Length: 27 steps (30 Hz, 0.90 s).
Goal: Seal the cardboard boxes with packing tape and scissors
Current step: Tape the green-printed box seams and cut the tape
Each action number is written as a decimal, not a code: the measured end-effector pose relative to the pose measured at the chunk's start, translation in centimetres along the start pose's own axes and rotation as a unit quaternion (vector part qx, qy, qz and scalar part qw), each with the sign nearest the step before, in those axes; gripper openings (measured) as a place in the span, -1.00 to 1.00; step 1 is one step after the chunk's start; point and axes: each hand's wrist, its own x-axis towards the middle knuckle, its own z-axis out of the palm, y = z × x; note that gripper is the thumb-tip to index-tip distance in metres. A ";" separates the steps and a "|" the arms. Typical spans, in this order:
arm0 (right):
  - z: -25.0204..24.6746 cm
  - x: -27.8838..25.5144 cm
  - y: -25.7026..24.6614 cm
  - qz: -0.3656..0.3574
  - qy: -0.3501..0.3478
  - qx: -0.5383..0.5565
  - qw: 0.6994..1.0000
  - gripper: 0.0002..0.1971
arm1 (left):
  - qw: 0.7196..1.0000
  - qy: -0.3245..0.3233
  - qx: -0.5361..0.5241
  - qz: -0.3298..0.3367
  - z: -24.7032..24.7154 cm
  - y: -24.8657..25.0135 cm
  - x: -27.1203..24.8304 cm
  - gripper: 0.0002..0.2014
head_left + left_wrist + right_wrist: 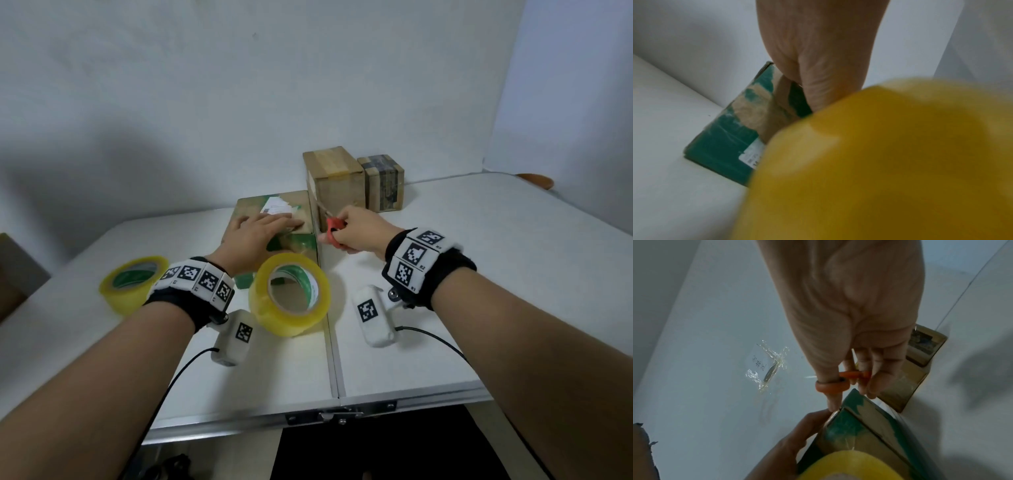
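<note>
Scissors (pixel 331 224) (red-handled) in right hand (pixel 363 231), blades away

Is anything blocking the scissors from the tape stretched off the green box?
Nothing visible does. The right hand holds the scissors at the green box's right edge, blades beside it; the left hand lies flat on top.

Head view looks down from above; both close wrist views share the green box (pixel 723 142).
</note>
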 end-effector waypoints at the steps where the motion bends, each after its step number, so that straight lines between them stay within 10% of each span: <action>1: 0.3 0.5 -0.4 -0.015 0.001 -0.005 1.000 -0.76 | 1.000 -0.003 0.000 -0.004 0.0 0.1 0.0 -0.41; 12: 2.6 4.4 -3.2 -0.135 0.045 -0.160 0.977 -0.58 | 0.996 0.003 -0.079 -0.031 -2.2 0.3 -1.1 -0.50; 16: 2.2 4.7 -3.3 -0.140 0.002 -0.204 0.969 -0.55 | 0.975 0.011 -0.147 -0.164 -4.3 0.1 -2.6 -0.66; 21: 2.9 4.7 -2.7 -0.157 0.018 -0.221 0.962 -0.57 | 0.873 -0.305 -0.232 -0.303 -2.7 0.4 -4.4 -0.34; 27: 2.8 4.7 -2.5 -0.160 0.023 -0.214 0.963 -0.61 | 0.807 -0.268 -0.421 -0.317 -0.4 1.5 -4.7 -0.50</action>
